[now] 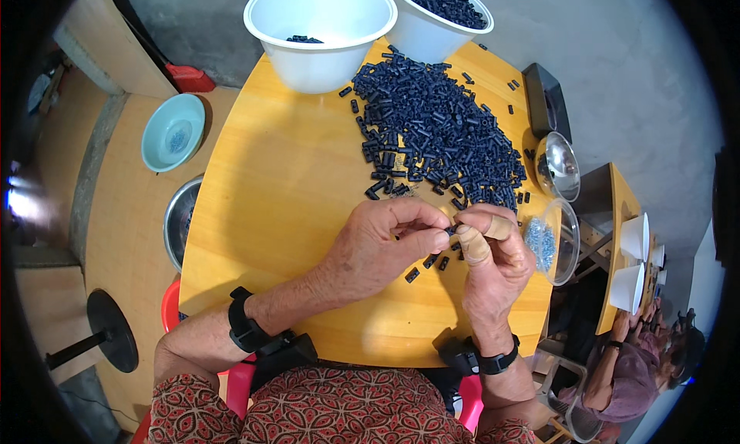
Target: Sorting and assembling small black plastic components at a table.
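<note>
Over the table, my left hand (374, 247) pinches a small black plastic part (452, 230) between thumb and forefinger. My right hand (497, 267), with tan coverings on its thumb and a finger, meets it fingertip to fingertip. The right thumb and forefinger are closed at the same part; whether they hold a second tiny piece is hidden. Just beyond both hands spreads a big heap of black plastic parts (439, 124). A few loose black parts (413, 274) lie below the fingertips. Beside my right hand is a clear tub of small shiny bits (542, 243).
A white tub (320, 39) with a few black parts stands at the far side, next to a fuller white tub (439, 16). A steel bowl (558, 166) and a black tray (546, 101) sit to the right. A teal basin (173, 132) is at left. Another person (632, 375) sits at right.
</note>
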A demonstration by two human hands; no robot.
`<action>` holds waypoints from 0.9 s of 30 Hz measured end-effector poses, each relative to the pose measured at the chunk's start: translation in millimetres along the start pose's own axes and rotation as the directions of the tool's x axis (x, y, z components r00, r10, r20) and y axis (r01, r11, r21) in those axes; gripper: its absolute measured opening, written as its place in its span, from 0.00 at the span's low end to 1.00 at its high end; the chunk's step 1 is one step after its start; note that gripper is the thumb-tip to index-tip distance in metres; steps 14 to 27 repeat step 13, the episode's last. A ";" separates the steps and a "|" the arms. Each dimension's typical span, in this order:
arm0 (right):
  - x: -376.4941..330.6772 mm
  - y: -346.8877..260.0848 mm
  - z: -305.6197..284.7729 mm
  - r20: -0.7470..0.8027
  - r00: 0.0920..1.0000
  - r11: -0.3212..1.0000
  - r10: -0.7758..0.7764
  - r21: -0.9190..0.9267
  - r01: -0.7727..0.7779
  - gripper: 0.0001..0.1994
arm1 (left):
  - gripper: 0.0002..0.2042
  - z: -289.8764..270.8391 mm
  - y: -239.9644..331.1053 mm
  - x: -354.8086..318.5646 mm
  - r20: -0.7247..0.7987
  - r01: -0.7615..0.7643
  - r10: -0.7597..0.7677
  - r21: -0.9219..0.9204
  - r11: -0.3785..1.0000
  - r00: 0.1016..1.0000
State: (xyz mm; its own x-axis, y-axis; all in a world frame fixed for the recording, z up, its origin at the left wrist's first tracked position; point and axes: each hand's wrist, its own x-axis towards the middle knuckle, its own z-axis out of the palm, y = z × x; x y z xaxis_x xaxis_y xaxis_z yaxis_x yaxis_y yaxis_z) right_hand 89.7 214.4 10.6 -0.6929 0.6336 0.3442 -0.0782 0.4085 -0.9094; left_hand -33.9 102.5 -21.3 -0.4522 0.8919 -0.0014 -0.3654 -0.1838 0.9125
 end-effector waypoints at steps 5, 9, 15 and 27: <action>0.0 -0.5 -0.1 -0.014 1.000 1.000 -0.017 0.016 0.017 0.06 | 0.09 1.3 1.6 0.3 0.007 0.025 -0.024 -0.065 0.998 1.000; 0.4 -1.2 -1.3 -0.030 0.999 0.999 -0.040 0.030 0.041 0.06 | 0.09 1.7 2.9 0.6 0.024 0.012 -0.011 -0.059 0.998 1.000; 0.0 -2.6 -0.5 -0.027 0.999 0.999 -0.036 0.022 0.036 0.07 | 0.09 0.4 2.2 0.3 0.034 -0.011 0.011 -0.009 1.000 0.999; 0.0 -2.6 -0.5 -0.027 0.999 0.999 -0.036 0.022 0.036 0.07 | 0.09 0.4 2.2 0.3 0.034 -0.011 0.011 -0.009 1.000 0.999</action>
